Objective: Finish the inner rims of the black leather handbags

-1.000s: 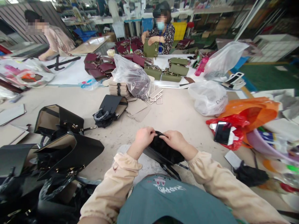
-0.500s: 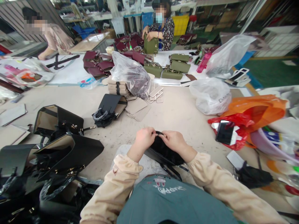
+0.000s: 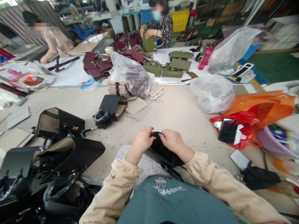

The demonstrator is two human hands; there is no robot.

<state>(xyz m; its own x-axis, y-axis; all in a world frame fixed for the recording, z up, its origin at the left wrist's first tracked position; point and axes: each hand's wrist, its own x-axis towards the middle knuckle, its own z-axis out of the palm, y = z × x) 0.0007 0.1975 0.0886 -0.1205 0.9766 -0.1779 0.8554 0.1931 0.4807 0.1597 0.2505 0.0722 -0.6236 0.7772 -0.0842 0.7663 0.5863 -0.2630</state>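
Note:
A black bag (image 3: 164,152) lies against the apron at the near edge of the table, its dark opening facing up. My left hand (image 3: 143,140) pinches the rim at the upper left of the opening. Close beside it, my right hand (image 3: 173,141) grips the same rim on the right, fingers curled over the edge. A small gap separates the two hands. The bag's lower part and straps run down toward the apron, partly hidden by it. A white plastic sheet (image 3: 149,166) lies under the bag.
Several black bags (image 3: 86,152) stand at the left. Another black bag (image 3: 109,107) sits ahead, near stacked boards (image 3: 116,88). A phone (image 3: 228,130) rests on a red plastic bag (image 3: 249,119) at the right. Beyond, a person (image 3: 161,29) holds a green bag (image 3: 149,43).
My left thumb and fingers have spread slightly along the rim, and the hands are a bit farther apart. The view has shifted slightly.

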